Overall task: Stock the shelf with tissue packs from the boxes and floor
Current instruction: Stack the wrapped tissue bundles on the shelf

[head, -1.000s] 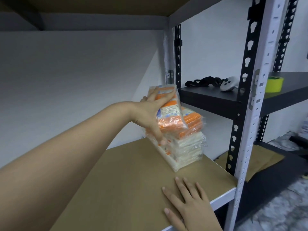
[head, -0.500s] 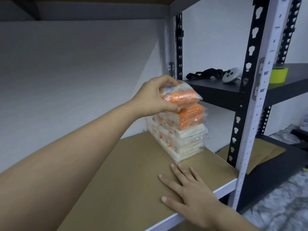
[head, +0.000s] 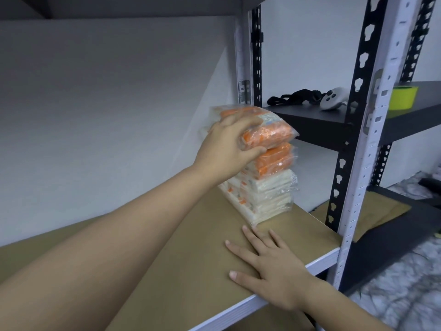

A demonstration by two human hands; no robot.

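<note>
**Top pack held on stack, right hand flat on shelf**

Lower left to centre: the left arm runs diagonally up from the frame's lower-left corner. The left hand [head: 229, 149] sits just left of centre, fingers curled over the near end of the top pack [head: 269, 132], thumb under its lower edge. The grip is closed around that pack. The pack extends right and away from the hand, orange end pointing toward the right of the frame, slightly tilted.

Centre: the pack rests on, or just at, the top of the stack [head: 265, 189]; whether full contact is made cannot be told. The stack stands on the brown shelf [head: 167, 271], toward its right rear, near the white upright. Upper stack layers are orange, lower ones pale.

Lower centre-right: the right hand [head: 269, 268] lies palm down on the shelf, fingers straight and spread, holding nothing. Its fingertips lie just in front of the stack's base, apart from it.

Right: a dark shelf [head: 322, 123] carries a black strap [head: 293, 97] and a white controller [head: 333, 100]. Far right, a yellow-green tape roll [head: 403, 97] sits on the same level.
</note>
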